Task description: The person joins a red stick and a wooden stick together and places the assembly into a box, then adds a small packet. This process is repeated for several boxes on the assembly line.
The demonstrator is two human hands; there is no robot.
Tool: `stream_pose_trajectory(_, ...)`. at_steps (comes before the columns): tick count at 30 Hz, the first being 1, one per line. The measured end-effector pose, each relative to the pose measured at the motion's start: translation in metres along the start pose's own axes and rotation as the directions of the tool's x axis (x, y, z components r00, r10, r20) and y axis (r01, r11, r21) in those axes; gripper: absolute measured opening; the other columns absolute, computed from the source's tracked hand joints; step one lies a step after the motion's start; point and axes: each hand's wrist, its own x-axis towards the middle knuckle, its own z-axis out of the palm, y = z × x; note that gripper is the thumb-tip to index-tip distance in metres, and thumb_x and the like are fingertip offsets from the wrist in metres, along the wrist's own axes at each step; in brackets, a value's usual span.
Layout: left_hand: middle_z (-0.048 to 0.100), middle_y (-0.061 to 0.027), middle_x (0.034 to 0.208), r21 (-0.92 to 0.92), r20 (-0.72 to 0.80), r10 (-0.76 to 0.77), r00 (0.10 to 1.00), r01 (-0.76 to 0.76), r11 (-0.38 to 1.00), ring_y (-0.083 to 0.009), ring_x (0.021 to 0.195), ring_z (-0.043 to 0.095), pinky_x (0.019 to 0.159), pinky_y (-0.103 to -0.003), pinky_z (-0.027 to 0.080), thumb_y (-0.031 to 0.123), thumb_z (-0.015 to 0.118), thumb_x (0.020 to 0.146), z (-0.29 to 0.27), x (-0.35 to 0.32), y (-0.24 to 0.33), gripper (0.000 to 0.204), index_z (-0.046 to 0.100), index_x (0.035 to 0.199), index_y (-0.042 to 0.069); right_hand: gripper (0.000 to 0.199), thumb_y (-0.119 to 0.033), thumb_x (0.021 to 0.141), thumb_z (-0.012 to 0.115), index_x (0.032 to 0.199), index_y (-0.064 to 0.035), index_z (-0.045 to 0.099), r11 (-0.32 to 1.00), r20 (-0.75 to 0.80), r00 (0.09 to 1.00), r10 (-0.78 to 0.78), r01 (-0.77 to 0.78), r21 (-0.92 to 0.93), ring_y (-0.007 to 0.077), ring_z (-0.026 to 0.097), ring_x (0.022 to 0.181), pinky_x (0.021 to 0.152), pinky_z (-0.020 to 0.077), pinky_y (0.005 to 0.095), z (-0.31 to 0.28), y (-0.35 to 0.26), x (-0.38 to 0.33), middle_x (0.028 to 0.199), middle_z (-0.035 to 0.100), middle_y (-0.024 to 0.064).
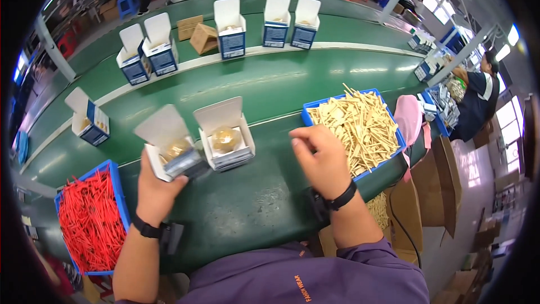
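Note:
My left hand (154,188) grips a small blue-and-white carton (184,162), its lid up and a round golden object (176,149) inside. The held carton is tilted and slightly blurred. Just to its right stands a second open carton (242,156) with a similar golden ball (225,140) in clear wrap. My right hand (322,157) hovers above the green surface at the left edge of a blue tray (307,117) full of pale wooden sticks (360,132). Its fingers are curled with thumb and forefinger close together; whatever they may hold is hidden.
At left, a blue tray (121,197) holds many thin red pieces (93,222). Several open cartons (232,42) line the white strip beyond, beside a folded brown cardboard piece (203,39). A pink item (409,118) lies beyond the stick tray. A co-worker (478,95) stands far right.

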Motion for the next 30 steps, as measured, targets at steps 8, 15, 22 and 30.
stream_pose_trajectory(8,0.060,-0.0122,0.132,-0.002,-0.199,-0.029,0.980,0.029,1.000,-0.0251,0.121,0.060,0.105,-0.034,0.046,-0.010,0.074,0.069,-0.041,0.112,-0.042,0.091,0.035,0.151,0.002,0.017,-0.015,0.087,0.071,0.097,-0.0021,0.075,0.813,-0.042,0.968,0.247,-0.231,-0.534,0.0340,0.066,0.079,0.074,0.0540,0.0422,-0.038,0.067,-0.004,0.089,0.068,0.0176)
stream_pose_trajectory(15,0.062,-0.0130,0.130,0.146,-0.318,-0.153,0.936,0.208,0.967,-0.0218,0.107,0.065,0.088,-0.031,0.054,-0.001,0.078,0.074,-0.076,0.125,-0.074,0.091,0.033,0.153,0.002,0.017,-0.016,0.087,0.068,0.089,0.0004,0.073,0.751,0.071,0.953,0.295,-0.185,-0.634,0.0396,0.067,0.084,0.078,0.0542,0.0466,-0.034,0.076,0.000,0.087,0.069,0.0221)
stream_pose_trajectory(22,0.070,-0.0083,0.112,0.132,0.007,-0.166,0.986,0.164,0.978,-0.0117,0.090,0.064,0.080,-0.029,0.054,0.010,0.073,0.087,-0.114,0.005,0.038,0.043,0.064,0.128,-0.001,0.011,-0.011,0.087,0.069,0.089,0.0000,0.071,0.822,-0.119,0.951,0.287,-0.308,-0.479,0.0370,0.067,0.081,0.076,0.0537,0.0437,-0.031,0.064,0.001,0.086,0.069,0.0194)
stream_pose_trajectory(30,0.069,-0.0149,0.099,0.843,-0.147,0.089,0.985,0.078,0.532,-0.0300,0.091,0.067,0.082,-0.041,0.055,0.010,0.076,0.082,-0.186,-0.110,0.007,0.032,0.069,0.112,0.000,0.017,-0.011,0.096,0.067,0.105,0.0026,0.070,0.942,-0.129,0.960,0.249,-0.271,-0.199,0.0146,0.063,0.075,0.069,0.0496,0.0289,-0.025,0.049,0.010,0.083,0.069,0.0062)
